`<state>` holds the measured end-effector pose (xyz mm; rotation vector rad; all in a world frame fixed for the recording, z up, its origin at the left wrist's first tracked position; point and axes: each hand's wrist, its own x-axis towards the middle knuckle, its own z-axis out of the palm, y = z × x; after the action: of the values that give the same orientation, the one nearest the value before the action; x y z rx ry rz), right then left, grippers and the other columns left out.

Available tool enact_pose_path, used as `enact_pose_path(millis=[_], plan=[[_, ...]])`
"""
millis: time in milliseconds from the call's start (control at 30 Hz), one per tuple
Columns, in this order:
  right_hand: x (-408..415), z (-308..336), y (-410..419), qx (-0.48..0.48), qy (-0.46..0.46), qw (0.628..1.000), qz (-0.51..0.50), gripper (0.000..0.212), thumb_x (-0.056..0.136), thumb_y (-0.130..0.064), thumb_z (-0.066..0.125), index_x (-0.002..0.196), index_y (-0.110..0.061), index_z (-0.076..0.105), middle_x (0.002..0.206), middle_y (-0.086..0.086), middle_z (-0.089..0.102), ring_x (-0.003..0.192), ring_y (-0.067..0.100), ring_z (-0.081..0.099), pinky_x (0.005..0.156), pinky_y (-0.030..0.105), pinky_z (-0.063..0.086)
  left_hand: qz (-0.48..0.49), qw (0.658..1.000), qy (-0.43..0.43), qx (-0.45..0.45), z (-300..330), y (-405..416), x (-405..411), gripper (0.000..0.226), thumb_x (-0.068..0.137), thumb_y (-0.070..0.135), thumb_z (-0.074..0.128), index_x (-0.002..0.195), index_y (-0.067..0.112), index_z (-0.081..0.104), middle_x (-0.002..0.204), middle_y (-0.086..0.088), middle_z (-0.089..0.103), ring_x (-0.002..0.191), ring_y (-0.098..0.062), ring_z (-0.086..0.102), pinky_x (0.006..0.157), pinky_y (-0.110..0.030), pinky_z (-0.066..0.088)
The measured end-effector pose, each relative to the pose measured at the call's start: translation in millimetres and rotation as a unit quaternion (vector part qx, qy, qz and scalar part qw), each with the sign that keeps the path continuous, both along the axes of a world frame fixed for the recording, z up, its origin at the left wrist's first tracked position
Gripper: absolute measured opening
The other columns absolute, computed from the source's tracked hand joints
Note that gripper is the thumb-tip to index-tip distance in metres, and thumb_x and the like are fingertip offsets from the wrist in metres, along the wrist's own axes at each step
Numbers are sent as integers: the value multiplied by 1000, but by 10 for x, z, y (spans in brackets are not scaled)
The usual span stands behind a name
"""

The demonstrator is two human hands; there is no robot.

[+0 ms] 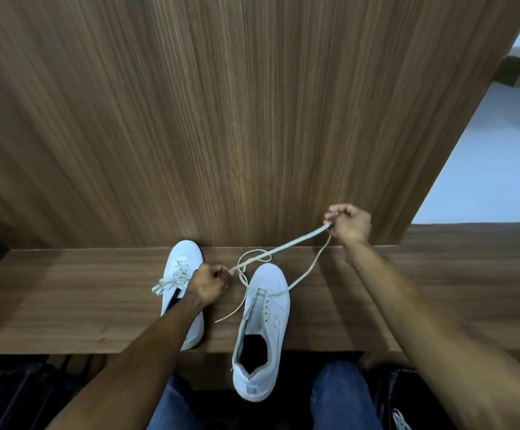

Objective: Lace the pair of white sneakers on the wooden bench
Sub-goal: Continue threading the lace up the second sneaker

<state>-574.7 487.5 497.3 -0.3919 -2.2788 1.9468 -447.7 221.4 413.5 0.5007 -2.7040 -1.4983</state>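
A big wood wall [221, 119] stands at the bench's [66, 305] back edge. Two shoes sit on the bench: the laced one [180, 268] touches the wall, the other [264, 321] hangs over the front edge. Left hand [210, 285] and right hand [350, 223] each pinch the lace [283, 248], pulled tight between them.

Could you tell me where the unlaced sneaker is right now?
In the head view, the unlaced sneaker sits right of the laced sneaker, its heel overhanging the wooden bench's front edge.
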Motion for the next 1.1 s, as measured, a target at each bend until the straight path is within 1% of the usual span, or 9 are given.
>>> enact_pose_path(millis=[67,133,233,400,567,767,933,1033,1100], plan=[[37,-335,52,238,-64,962,120,19,85,-9,56,80,-14,74,89,3,71,90,19,66,85,34,54,-14,1000,-9,3,-11,57,14,28,92,25,61,65,18,63,43,11,51,47,-9,45,50,-25,37],[229,-537,-15,421,-118,864,250,20,85,-21,57,90,-13,74,97,8,72,98,26,67,85,34,53,-51,998,-12,-18,10,168,13,23,92,27,62,70,22,67,44,16,53,44,2,44,49,-21,37],[539,-595,-271,495,-76,787,360,27,82,-31,63,107,-25,72,117,1,68,107,24,63,90,33,51,-101,994,-2,-50,5,335,-1,26,90,29,63,65,29,68,50,20,56,50,6,48,56,-19,39],[759,-603,-571,404,4,783,472,25,91,-18,61,115,-13,69,126,7,63,120,25,55,82,20,36,-138,988,13,-69,-1,502,-48,18,88,14,67,74,4,73,51,15,49,47,9,47,51,-9,32],[690,-627,-457,410,0,820,398,17,88,-20,60,90,-23,77,99,-4,74,97,16,66,71,23,42,-69,997,1,-19,-125,354,-17,29,88,22,65,61,30,69,64,8,68,63,5,55,65,-25,48],[764,-681,-460,361,18,823,438,18,88,-10,64,103,-6,73,103,7,72,96,16,63,59,11,32,-67,998,-6,-9,-88,376,1,20,84,31,69,65,26,73,67,-2,69,64,-5,56,65,-32,50],[794,-921,-587,364,28,847,387,17,86,-22,61,76,-18,73,74,4,71,73,19,65,68,34,51,-70,997,-7,-33,-92,476,-3,9,85,20,70,79,15,74,77,1,71,76,-12,64,73,-28,51],[830,-1001,-579,360,9,857,369,31,89,-23,60,58,-19,63,67,6,68,69,24,64,68,39,53,-58,994,-77,-51,-100,499,59,14,80,27,75,81,20,63,71,7,60,70,-9,55,59,-14,41],[870,-1058,-558,360,-6,854,374,34,90,-23,59,56,-23,60,69,5,69,71,24,66,70,36,53,-72,984,-138,-89,-144,505,109,17,74,34,73,76,21,62,74,-1,62,70,-15,58,60,-24,46]])
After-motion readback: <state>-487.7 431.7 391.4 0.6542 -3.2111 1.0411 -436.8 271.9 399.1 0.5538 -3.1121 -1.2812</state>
